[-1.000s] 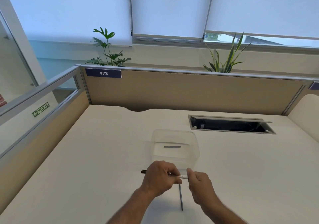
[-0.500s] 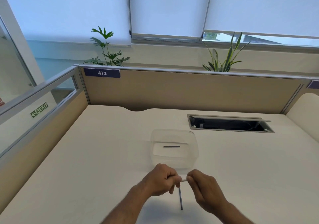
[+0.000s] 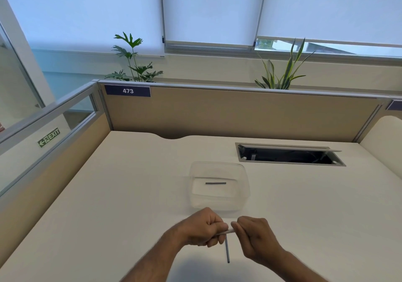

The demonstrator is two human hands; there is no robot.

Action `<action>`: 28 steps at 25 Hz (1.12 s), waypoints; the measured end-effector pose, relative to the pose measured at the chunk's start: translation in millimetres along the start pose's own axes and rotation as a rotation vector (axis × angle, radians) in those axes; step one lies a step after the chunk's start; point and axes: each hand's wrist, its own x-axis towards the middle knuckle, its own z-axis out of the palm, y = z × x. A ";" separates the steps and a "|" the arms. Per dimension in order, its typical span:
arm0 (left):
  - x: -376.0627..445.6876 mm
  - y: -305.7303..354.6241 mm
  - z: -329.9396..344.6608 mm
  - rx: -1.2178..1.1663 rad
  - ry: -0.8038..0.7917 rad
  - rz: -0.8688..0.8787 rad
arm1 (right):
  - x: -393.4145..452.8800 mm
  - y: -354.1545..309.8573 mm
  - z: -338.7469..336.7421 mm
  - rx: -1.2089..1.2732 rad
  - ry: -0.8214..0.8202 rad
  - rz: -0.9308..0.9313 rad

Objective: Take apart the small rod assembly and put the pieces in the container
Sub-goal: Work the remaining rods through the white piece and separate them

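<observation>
Rod assembly (image 3: 227, 232) partly stripped, gripped between both fists just in front of the container (image 3: 219, 187): my left hand (image 3: 202, 227) closed on one end, right hand (image 3: 253, 234) pinching the pale tip. One dark rod (image 3: 215, 183) already in the container; another rod (image 3: 227, 249) lies on the table (image 3: 108, 194). Much left, I judge.

Dark rod (image 3: 215, 183) lies flat inside clear container (image 3: 245, 186).

Person: left hand (image 3: 203, 227) and right hand (image 3: 254, 237) bare, ungloved; forearms bare, lightly haired, no sleeves showing.
</observation>
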 end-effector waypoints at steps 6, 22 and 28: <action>3.9 -5.1 4.0 0.179 0.220 0.135 | 0.6 3.7 10.1 0.067 0.011 0.140; 6.2 -11.8 5.8 0.510 0.256 0.111 | 15.3 20.6 -11.5 0.320 -0.582 0.483; 10.1 -13.4 10.9 0.820 0.321 0.233 | 31.5 23.9 -22.2 0.461 -0.853 0.649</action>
